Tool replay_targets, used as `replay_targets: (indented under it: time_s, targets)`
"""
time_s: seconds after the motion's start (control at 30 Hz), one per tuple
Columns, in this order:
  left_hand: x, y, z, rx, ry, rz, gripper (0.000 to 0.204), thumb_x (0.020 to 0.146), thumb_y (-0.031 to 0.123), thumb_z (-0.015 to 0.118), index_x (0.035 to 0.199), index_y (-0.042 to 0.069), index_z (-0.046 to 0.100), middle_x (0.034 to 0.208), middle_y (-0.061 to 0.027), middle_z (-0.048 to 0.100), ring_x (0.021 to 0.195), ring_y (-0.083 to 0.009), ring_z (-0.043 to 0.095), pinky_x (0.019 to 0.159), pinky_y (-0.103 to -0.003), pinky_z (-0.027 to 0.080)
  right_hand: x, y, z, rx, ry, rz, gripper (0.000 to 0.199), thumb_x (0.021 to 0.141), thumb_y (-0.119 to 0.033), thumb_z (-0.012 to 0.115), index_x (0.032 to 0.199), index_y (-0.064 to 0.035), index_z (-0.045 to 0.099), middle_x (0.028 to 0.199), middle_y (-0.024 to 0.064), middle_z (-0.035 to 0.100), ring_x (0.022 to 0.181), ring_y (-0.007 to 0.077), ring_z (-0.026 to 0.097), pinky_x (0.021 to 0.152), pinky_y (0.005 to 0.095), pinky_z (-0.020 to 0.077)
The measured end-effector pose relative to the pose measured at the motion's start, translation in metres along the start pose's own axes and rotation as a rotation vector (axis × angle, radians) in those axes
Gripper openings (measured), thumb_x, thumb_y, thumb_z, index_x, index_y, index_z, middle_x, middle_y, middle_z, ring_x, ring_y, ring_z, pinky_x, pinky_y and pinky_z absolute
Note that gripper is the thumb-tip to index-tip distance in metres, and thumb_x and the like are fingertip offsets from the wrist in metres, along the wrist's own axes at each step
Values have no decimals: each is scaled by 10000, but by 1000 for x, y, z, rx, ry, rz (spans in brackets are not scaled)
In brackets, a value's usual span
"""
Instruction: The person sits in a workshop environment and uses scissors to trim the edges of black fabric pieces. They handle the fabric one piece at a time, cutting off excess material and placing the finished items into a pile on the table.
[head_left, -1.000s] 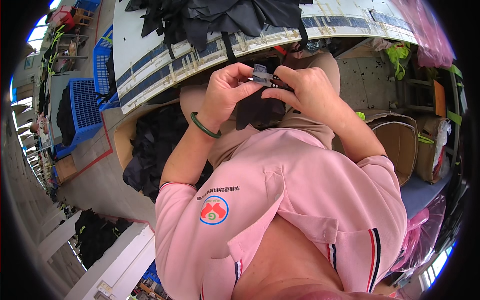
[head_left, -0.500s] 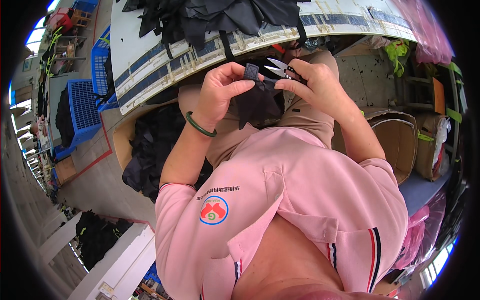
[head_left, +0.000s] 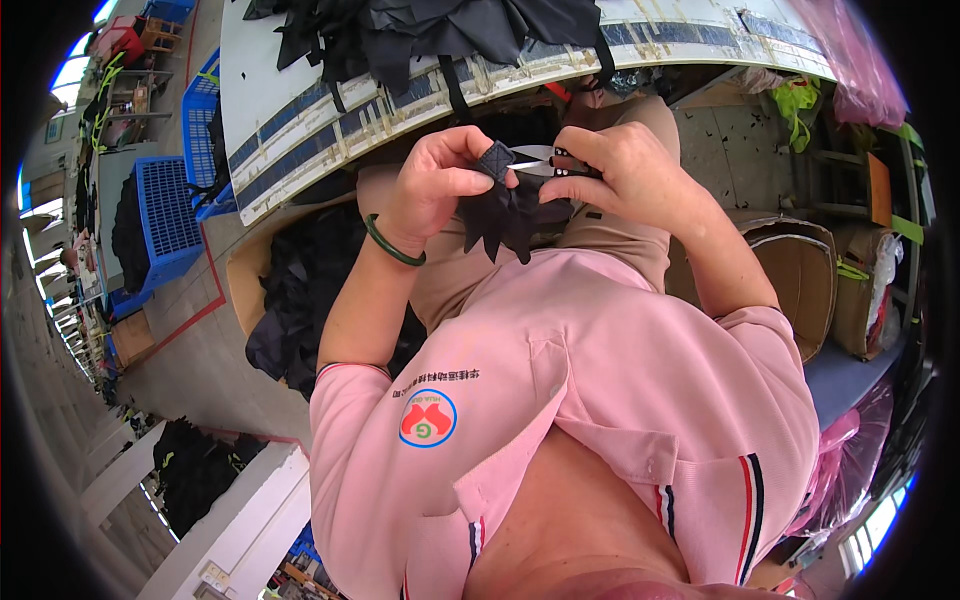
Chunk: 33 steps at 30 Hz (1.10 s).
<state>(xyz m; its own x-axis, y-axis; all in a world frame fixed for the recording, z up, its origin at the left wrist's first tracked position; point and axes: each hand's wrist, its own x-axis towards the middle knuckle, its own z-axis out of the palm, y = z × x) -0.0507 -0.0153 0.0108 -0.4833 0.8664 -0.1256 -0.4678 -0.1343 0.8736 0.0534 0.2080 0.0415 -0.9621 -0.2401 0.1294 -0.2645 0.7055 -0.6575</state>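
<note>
My left hand (head_left: 445,185), below a dark green bangle, pinches a black fabric piece (head_left: 500,215) by its stitched square tab. The cloth hangs in pointed folds over my lap. In my right hand (head_left: 625,170) is a pair of small thread snips (head_left: 530,160) with dark handles and bright blades. Their tips point left and meet the edge of the tab. Whether a thread lies between the blades is too small to see.
A white table (head_left: 290,160) with worn tape strips holds a heap of black fabric pieces (head_left: 430,40). Beside my left leg stands a carton filled with black cloth (head_left: 300,290). Blue crates (head_left: 170,215) are at the left, an open cardboard box (head_left: 790,270) at the right.
The snips have moved left and down, so their tips now reach the tab. My left hand has tilted the tab, and the hanging cloth has swung into a different fold.
</note>
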Motion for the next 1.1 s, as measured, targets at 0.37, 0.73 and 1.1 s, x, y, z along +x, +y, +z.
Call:
replay_targets:
  time_s: [0.37,0.73,1.1]
  targets:
    - [1,1,0,7,-25,-36,215,690,135,666,843,9,581,843,-105,638,834,-178,611,840,-291,458,1,-3,-4,-23,-65,-16,385,774,-400,701,839,-40,578,674,101,637,590,306,602,550,382,458]
    - [3,1,0,32,-70,-80,220,672,140,652,832,3,586,827,-106,635,788,-170,603,791,-269,458,3,0,5,59,1,-107,361,743,-356,746,805,-46,572,555,100,536,517,302,543,483,365,385]
    - [2,-4,-4,77,-74,-83,207,670,117,629,834,-1,587,833,-107,645,807,-170,609,820,-274,461,3,4,3,1,0,-39,389,771,-401,706,822,-39,572,594,118,581,553,311,577,524,385,437]
